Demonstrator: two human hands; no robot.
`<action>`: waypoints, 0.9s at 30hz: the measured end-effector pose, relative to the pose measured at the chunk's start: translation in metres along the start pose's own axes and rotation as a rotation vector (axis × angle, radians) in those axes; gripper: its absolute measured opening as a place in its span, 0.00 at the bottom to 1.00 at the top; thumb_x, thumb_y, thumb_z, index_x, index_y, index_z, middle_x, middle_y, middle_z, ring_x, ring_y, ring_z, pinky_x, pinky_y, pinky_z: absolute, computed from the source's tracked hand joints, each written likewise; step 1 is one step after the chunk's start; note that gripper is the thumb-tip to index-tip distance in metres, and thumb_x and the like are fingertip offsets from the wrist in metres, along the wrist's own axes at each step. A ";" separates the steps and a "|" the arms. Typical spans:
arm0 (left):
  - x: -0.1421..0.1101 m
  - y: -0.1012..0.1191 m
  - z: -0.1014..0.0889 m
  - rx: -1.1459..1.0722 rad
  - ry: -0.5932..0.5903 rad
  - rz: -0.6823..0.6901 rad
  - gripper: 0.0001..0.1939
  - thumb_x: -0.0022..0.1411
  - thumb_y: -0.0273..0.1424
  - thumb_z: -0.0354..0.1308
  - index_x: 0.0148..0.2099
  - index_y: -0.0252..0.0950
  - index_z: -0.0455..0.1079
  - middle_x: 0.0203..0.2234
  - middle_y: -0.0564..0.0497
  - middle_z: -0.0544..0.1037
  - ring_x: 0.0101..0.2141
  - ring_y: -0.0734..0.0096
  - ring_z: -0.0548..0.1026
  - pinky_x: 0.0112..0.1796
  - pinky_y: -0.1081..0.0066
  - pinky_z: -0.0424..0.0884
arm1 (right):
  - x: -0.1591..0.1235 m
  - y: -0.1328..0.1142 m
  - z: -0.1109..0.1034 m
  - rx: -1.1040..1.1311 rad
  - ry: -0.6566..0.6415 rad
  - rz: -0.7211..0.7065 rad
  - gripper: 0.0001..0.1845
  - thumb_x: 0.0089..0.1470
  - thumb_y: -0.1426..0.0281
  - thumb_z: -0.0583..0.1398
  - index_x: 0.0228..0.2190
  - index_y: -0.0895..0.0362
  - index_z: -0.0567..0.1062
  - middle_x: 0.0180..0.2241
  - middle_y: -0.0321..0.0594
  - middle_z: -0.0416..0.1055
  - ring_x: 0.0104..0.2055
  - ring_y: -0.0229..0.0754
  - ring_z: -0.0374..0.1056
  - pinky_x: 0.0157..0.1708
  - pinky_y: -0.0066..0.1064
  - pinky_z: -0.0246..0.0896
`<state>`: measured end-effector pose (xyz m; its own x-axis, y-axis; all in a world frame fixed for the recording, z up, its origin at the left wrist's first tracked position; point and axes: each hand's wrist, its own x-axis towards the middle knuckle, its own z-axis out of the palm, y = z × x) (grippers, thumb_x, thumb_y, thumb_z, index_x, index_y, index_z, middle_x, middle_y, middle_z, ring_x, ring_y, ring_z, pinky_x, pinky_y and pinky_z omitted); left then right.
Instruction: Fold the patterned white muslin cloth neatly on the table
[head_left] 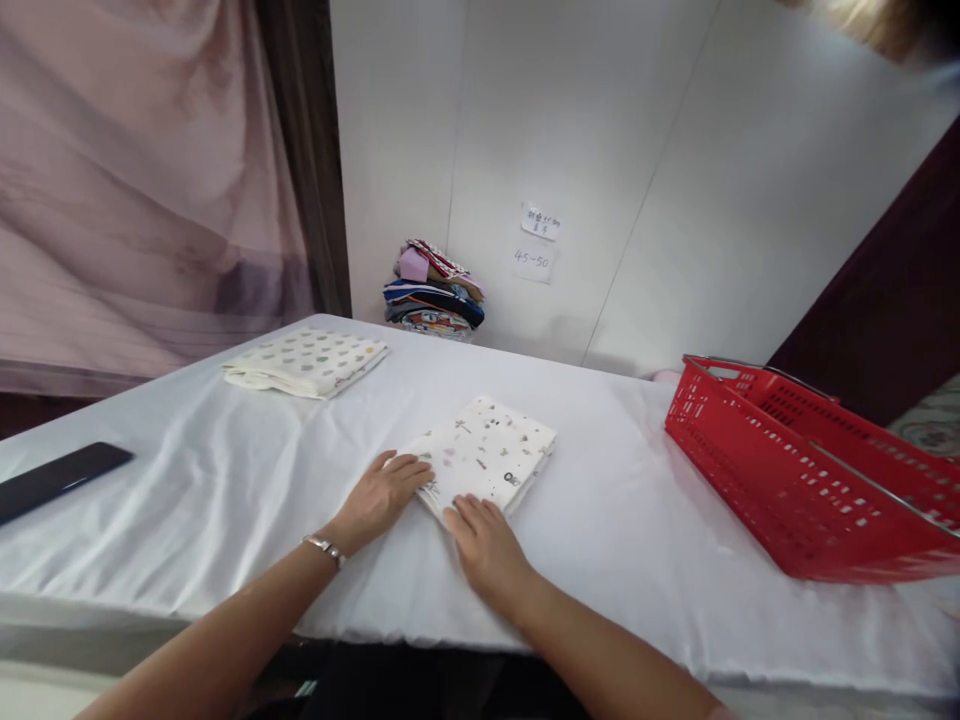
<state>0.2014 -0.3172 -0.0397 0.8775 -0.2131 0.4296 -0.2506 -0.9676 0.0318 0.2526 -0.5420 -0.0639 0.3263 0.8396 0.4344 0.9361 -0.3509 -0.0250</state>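
Observation:
A folded white cloth [487,445] with small scattered prints lies flat near the middle of the table. My left hand [384,498] rests on its left corner, fingers laid out over the fabric. At the near edge, my right hand [489,555] touches the cloth with its fingertips stretched forward. A bracelet circles my left wrist. Farther back to the left lies a second folded cloth [307,362], cream with rows of leaf-like or heart-like prints; neither hand touches it.
A red plastic basket [757,470] with metal handles stands at the right. At the left edge lies a flat black object [64,480], perhaps a phone. Beyond the white-covered table [630,560], folded fabrics [435,290] are stacked against the wall. A pinkish curtain [135,170] hangs left.

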 end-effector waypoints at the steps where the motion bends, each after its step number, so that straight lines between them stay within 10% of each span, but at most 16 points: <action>1: -0.002 -0.004 0.001 0.008 0.002 -0.015 0.16 0.62 0.27 0.46 0.50 0.45 0.66 0.48 0.52 0.72 0.50 0.63 0.65 0.51 0.56 0.56 | 0.004 -0.005 0.001 0.009 -0.007 0.002 0.24 0.53 0.77 0.51 0.53 0.60 0.61 0.53 0.52 0.62 0.55 0.51 0.56 0.51 0.47 0.55; 7: -0.012 0.009 0.000 0.000 0.005 -0.038 0.26 0.54 0.21 0.48 0.55 0.43 0.62 0.53 0.49 0.67 0.54 0.60 0.61 0.53 0.54 0.55 | 0.003 -0.003 -0.022 0.208 -0.058 -0.046 0.26 0.54 0.65 0.55 0.53 0.60 0.61 0.55 0.49 0.58 0.57 0.49 0.52 0.55 0.44 0.52; 13: -0.009 0.058 -0.007 -0.075 -0.058 0.049 0.34 0.50 0.20 0.50 0.60 0.41 0.54 0.57 0.46 0.62 0.56 0.60 0.58 0.56 0.49 0.50 | 0.018 0.070 -0.042 0.289 0.126 0.177 0.19 0.56 0.69 0.50 0.49 0.57 0.68 0.53 0.43 0.63 0.57 0.42 0.54 0.56 0.38 0.52; 19: -0.004 0.077 0.005 -0.105 -0.063 0.113 0.26 0.57 0.20 0.46 0.58 0.40 0.57 0.53 0.47 0.66 0.54 0.62 0.62 0.56 0.48 0.50 | 0.056 0.170 -0.035 0.096 -0.195 0.665 0.24 0.54 0.68 0.52 0.52 0.61 0.64 0.56 0.48 0.58 0.59 0.45 0.51 0.56 0.34 0.46; 27: 0.000 0.076 0.009 -0.110 -0.010 0.119 0.17 0.59 0.23 0.47 0.50 0.40 0.65 0.48 0.50 0.72 0.50 0.63 0.66 0.56 0.49 0.50 | 0.054 0.209 -0.034 0.204 -0.379 0.729 0.13 0.47 0.63 0.58 0.33 0.57 0.75 0.34 0.40 0.74 0.38 0.45 0.68 0.33 0.28 0.56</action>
<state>0.1861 -0.3917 -0.0452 0.8429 -0.3272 0.4272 -0.3956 -0.9149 0.0798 0.4617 -0.5840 -0.0145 0.8454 0.5275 -0.0842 0.4679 -0.8073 -0.3597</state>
